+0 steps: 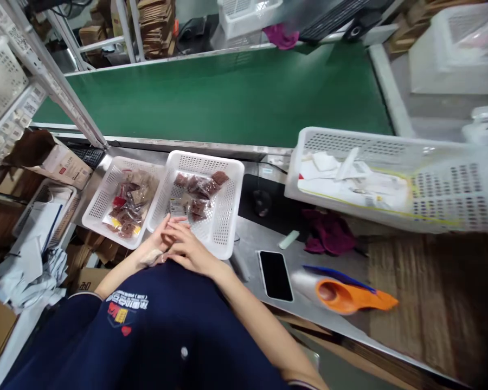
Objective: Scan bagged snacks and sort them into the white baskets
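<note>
My left hand (159, 238) and my right hand (192, 250) meet in front of my dark blue shirt. The right fingers lie loosely stretched over the left ones, which they partly cover, and I see no object in either hand. Just beyond them stands a white perforated basket (226, 216) with several clear packets of brown pieces (199, 189). To its left, a second white basket (100, 216) holds packets of brown, red and yellow items (130, 197).
A green conveyor belt (228, 97) runs behind the bench. On the right are a phone (275, 276), an orange tape-dispenser-like object (345, 297), a purple cloth (329, 233), a mouse (262, 203) and a long white basket (350, 203) of papers. An open carton (65, 162) stands left.
</note>
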`<move>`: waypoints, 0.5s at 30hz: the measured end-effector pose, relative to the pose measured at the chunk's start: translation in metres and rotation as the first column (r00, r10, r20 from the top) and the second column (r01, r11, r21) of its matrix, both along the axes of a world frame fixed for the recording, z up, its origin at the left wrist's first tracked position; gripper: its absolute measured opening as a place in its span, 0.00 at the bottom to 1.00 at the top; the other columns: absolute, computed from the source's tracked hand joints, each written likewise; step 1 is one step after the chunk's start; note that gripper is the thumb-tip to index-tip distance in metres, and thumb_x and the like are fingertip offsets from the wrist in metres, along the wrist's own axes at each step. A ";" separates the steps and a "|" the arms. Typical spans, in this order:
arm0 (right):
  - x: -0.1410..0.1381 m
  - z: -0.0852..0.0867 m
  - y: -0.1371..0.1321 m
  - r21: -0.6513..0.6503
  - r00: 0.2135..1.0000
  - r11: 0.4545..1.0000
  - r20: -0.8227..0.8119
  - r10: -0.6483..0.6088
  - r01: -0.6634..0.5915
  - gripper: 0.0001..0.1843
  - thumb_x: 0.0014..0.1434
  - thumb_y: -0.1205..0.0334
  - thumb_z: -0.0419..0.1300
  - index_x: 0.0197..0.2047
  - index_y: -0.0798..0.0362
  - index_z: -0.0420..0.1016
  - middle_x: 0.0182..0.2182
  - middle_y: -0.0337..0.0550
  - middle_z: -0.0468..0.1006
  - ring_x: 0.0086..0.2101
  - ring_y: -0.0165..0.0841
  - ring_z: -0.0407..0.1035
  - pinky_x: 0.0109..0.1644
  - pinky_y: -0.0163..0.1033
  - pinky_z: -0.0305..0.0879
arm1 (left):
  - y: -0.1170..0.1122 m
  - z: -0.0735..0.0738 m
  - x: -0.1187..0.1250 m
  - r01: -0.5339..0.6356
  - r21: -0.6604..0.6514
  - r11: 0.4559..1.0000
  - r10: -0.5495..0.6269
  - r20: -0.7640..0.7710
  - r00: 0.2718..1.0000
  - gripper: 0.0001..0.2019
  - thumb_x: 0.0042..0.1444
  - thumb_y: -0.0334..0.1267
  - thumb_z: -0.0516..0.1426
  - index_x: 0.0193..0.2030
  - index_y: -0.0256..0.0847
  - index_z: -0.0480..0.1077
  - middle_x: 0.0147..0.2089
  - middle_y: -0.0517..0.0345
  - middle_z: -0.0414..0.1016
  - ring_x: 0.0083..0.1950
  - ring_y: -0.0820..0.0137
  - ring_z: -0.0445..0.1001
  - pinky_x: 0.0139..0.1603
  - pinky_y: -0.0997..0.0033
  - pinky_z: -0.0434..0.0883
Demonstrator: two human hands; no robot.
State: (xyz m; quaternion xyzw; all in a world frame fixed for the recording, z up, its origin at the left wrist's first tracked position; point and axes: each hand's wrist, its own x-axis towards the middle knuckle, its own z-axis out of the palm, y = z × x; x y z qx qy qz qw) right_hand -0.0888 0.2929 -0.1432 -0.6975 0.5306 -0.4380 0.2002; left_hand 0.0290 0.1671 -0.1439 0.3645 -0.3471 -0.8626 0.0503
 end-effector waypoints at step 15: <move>0.023 -0.031 0.001 0.464 0.793 0.862 0.595 -0.130 -0.206 0.30 0.59 0.46 0.68 0.59 0.51 0.70 0.54 0.55 0.79 0.49 0.44 0.79 0.54 0.52 0.78 | -0.019 -0.023 -0.004 -0.629 -0.339 0.699 0.670 0.002 0.743 0.07 0.62 0.40 0.53 0.40 0.39 0.69 0.24 0.64 0.62 0.23 0.76 0.60 0.26 0.76 0.57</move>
